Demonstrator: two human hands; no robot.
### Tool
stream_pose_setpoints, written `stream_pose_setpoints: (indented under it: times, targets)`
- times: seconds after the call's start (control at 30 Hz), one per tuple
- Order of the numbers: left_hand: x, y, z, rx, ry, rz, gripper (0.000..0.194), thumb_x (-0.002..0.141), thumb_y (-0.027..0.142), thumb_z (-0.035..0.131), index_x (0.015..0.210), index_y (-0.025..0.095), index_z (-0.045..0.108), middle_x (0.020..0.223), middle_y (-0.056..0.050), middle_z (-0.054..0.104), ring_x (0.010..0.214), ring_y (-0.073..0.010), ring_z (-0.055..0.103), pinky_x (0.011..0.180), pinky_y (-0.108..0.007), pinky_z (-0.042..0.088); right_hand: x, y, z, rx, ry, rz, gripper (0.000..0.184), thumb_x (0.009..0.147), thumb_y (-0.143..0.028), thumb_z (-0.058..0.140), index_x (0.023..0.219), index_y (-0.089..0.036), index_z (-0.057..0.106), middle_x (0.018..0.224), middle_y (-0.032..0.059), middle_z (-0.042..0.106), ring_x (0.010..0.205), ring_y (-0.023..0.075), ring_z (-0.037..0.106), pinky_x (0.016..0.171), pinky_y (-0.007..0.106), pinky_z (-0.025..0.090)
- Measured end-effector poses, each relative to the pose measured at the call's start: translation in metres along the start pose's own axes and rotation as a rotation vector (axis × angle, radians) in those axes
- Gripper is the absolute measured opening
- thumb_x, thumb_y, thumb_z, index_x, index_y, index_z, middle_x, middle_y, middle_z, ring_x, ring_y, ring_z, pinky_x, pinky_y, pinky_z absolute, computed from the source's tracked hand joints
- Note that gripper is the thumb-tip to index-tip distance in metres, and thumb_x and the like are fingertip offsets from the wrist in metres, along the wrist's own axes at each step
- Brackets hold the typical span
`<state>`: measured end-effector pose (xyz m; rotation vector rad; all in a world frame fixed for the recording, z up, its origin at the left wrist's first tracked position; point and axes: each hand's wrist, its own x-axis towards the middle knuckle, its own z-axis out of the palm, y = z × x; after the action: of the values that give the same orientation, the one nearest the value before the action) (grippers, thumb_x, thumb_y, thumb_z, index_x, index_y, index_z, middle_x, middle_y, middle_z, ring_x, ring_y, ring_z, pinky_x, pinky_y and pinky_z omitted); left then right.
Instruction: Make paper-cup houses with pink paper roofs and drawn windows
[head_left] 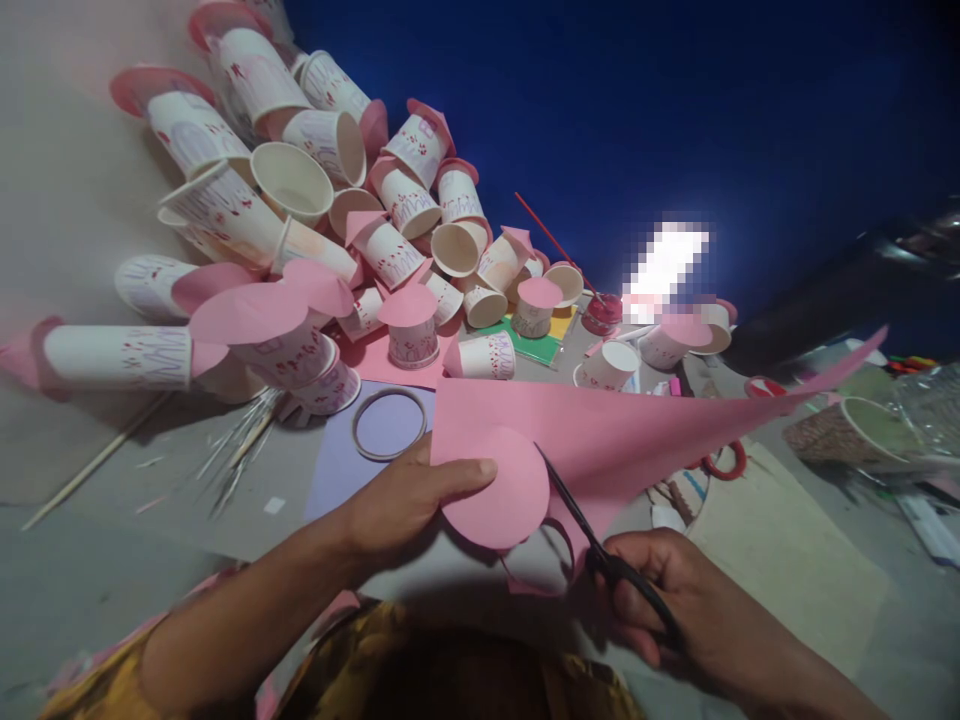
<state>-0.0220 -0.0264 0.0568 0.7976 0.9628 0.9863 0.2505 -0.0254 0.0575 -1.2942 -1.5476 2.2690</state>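
Observation:
My left hand [409, 500] pinches a large pink paper sheet [615, 430] at its left side, thumb lying on a pink paper circle [514, 500]. Whether the circle is still joined to the sheet I cannot tell. Black-handled scissors [574, 505] sit in my right hand [660, 590], fingers through the handles. Their blades lie along the right edge of the circle, against the sheet. A curved opening shows in the paper below the circle. The sheet's right end curls up and away.
Many decorated paper cups [390, 250] with pink paper tops are heaped at the back left. A tape ring [388, 425] lies on lilac paper [322, 470]. Brushes [244, 445] lie at left. A red jar [602, 313] and a plastic bottle [937, 420] stand toward the right.

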Motion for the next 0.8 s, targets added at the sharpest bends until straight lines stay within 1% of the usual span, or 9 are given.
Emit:
stream_pose_setpoints:
  times: [0.13,0.27,0.47,0.63,0.8]
  targets:
    - [0.000,0.001,0.001,-0.013,0.009,-0.008,0.029,0.079,0.038,0.081,0.094,0.014,0.074,0.085,-0.005,0.073,0.075,-0.0181,0.063,0.072,-0.029,0.050,0.001,-0.001,0.001,0.028,-0.018,-0.001,0.050,0.080,-0.058,0.072,0.057,-0.020,0.050,0.044,-0.0087,0.036,0.043,0.0058,0.024,0.044,0.024,0.014]
    - [0.000,0.003,0.001,-0.022,-0.016,-0.038,0.025,0.078,0.035,0.082,0.087,0.013,0.075,0.081,-0.005,0.074,0.077,-0.0191,0.064,0.072,-0.029,0.050,0.001,0.000,-0.002,0.019,-0.021,-0.020,0.047,0.080,-0.056,0.073,0.059,-0.020,0.052,0.045,-0.0083,0.037,0.043,0.0058,0.025,0.044,0.024,0.013]
    - [0.001,0.007,0.000,-0.040,-0.050,-0.069,0.023,0.078,0.031,0.081,0.093,0.015,0.078,0.085,-0.007,0.078,0.077,-0.0201,0.067,0.072,-0.030,0.052,0.001,0.001,-0.003,0.011,-0.036,-0.049,0.048,0.082,-0.058,0.071,0.060,-0.019,0.053,0.048,-0.0068,0.043,0.046,0.0065,0.028,0.047,0.024,0.018]
    - [0.004,0.012,0.001,-0.062,-0.073,-0.102,0.025,0.073,0.030,0.083,0.092,0.013,0.079,0.083,-0.008,0.078,0.073,-0.0202,0.067,0.070,-0.030,0.052,0.000,-0.001,-0.003,-0.021,-0.023,-0.027,0.045,0.082,-0.054,0.069,0.059,-0.019,0.052,0.048,-0.0066,0.042,0.046,0.0065,0.027,0.047,0.025,0.017]
    - [0.005,0.016,-0.001,0.022,-0.088,-0.141,0.027,0.073,0.033,0.082,0.090,0.012,0.079,0.082,-0.010,0.078,0.072,-0.0218,0.067,0.067,-0.031,0.051,-0.003,-0.005,-0.002,-0.019,-0.022,-0.006,0.048,0.081,-0.056,0.070,0.057,-0.020,0.049,0.047,-0.0072,0.040,0.045,0.0059,0.025,0.046,0.025,0.015]
